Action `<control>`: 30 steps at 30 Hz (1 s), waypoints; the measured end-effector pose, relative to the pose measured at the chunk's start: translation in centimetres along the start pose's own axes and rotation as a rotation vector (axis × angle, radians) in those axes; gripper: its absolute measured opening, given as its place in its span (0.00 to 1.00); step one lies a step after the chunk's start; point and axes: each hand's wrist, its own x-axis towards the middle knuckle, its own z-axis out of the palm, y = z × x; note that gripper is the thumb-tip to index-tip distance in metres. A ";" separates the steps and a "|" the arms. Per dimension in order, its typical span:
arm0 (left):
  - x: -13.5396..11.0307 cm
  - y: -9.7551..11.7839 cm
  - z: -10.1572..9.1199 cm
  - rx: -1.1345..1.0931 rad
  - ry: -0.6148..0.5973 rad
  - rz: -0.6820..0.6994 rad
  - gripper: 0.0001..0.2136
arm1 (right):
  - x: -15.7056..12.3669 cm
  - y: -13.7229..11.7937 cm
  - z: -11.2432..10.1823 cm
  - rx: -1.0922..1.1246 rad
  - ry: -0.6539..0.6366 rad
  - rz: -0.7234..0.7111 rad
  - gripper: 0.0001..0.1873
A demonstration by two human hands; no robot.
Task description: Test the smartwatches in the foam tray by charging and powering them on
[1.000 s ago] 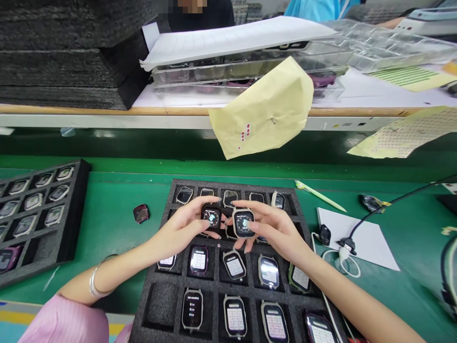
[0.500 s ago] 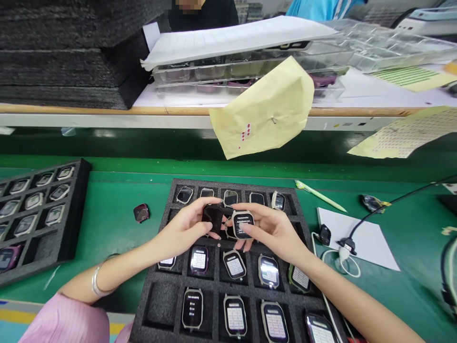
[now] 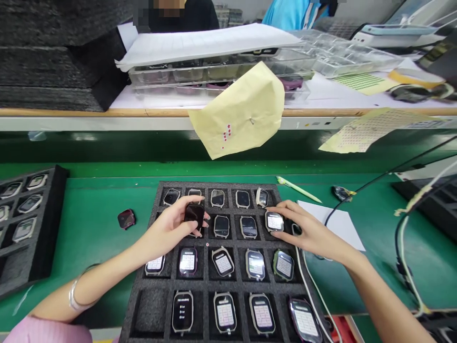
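One dark watch (image 3: 194, 212) fills the left grip (image 3: 174, 225)—the right grip (image 3: 309, 227), a lit watch (image 3: 274, 221).

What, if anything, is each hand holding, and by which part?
Left hand: a black square watch, with the thumb on its lower front. Right hand: a lit, pale-rimmed square watch, by its upper and lower edges.

left hand (image 3: 174, 223): 1 | right hand (image 3: 307, 229): 1 | held watches (image 3: 194, 214): 2 | middle tray (image 3: 152, 312): 1 | other watches there (image 3: 223, 261): far row 5, second 2 in plain view, third 5, near 4 | left tray (image 3: 50, 236): 1, at least 5 watches (image 3: 30, 204) | loose watch (image 3: 126, 218), left: 1 | pen (image 3: 299, 189): 1 | hanging papers (image 3: 237, 114): 2
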 end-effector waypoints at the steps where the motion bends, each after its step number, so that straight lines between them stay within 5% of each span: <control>1: 0.1 0.0 0.1 0.009 0.003 -0.007 0.21 | -0.3 0.0 -0.1 -0.058 -0.008 -0.012 0.23; 8: -0.3 -0.6 0.4 0.146 0.014 -0.011 0.23 | 0.8 -4.1 -1.0 -0.304 0.003 -0.144 0.15; 12: -0.3 -0.6 0.2 0.339 0.071 0.055 0.20 | 2.6 -6.6 2.0 -0.376 -0.038 -0.135 0.10; 15: -0.3 -0.6 0.2 0.452 0.103 0.119 0.17 | 2.9 -7.1 4.6 -0.416 0.061 -0.036 0.08; 18: -0.5 -0.5 0.3 0.531 0.109 0.167 0.16 | 2.7 -6.7 5.5 -0.206 0.161 0.060 0.12; 24: -1.0 0.0 0.4 0.576 0.094 0.206 0.14 | 3.4 -7.3 3.5 0.182 0.114 0.051 0.07; 30: -1.2 0.3 0.9 0.641 0.098 0.284 0.14 | 5.5 -10.0 0.9 1.090 0.069 0.119 0.16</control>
